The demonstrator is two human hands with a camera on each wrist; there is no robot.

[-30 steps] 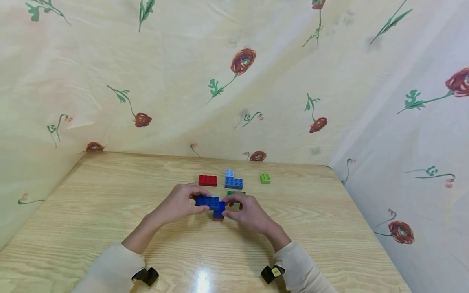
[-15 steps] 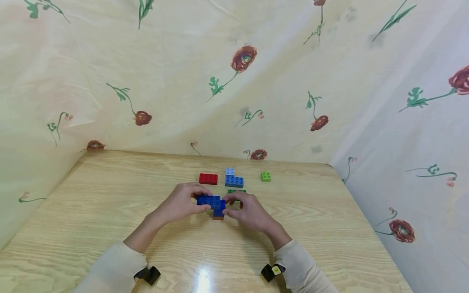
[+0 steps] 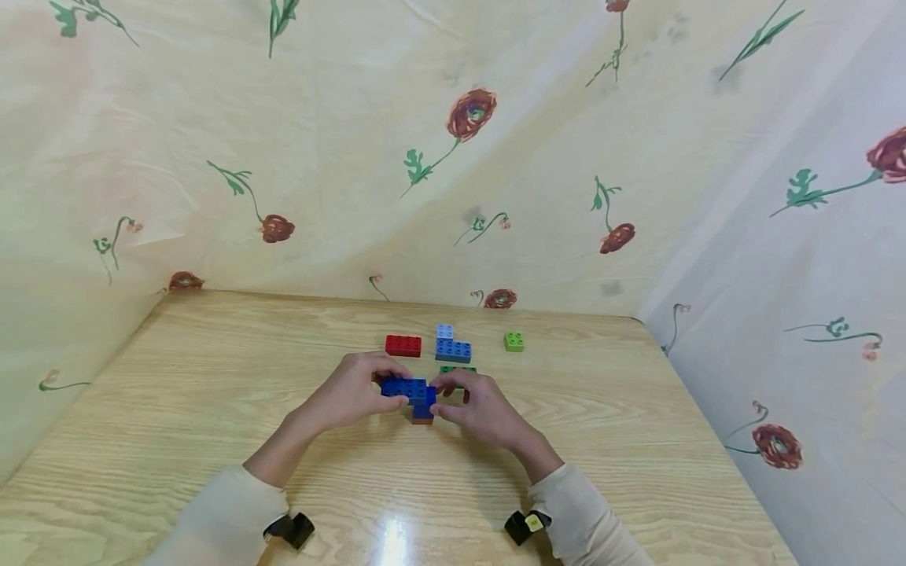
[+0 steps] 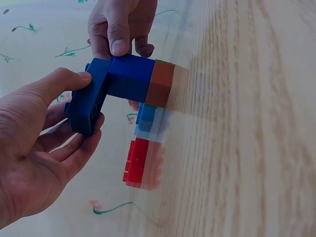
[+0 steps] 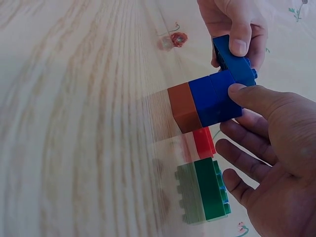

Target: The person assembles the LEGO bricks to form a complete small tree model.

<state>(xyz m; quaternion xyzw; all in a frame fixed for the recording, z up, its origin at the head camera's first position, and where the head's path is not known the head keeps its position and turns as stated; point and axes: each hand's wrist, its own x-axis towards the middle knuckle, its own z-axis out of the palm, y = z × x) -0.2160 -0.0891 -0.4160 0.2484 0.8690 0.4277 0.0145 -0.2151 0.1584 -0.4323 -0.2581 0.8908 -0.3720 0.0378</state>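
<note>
1. Left hand (image 3: 357, 391) pinches the long blue brick (image 3: 405, 391) atop the blue-and-orange stack (image 3: 423, 411).
2. Studs up, its long axis runs left-right, overhanging the stack leftward.
3. Right hand (image 3: 481, 410) pinches the stack's blue part.

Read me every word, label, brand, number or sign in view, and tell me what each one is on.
There is none that I can read.
Yellow patch on the black wrist device: too small to tell any writing.
Held blue brick and brown-based stack: no legible lettering; stud tops too small to read.
Flowered sheet: printed flowers, no readable text.
</note>
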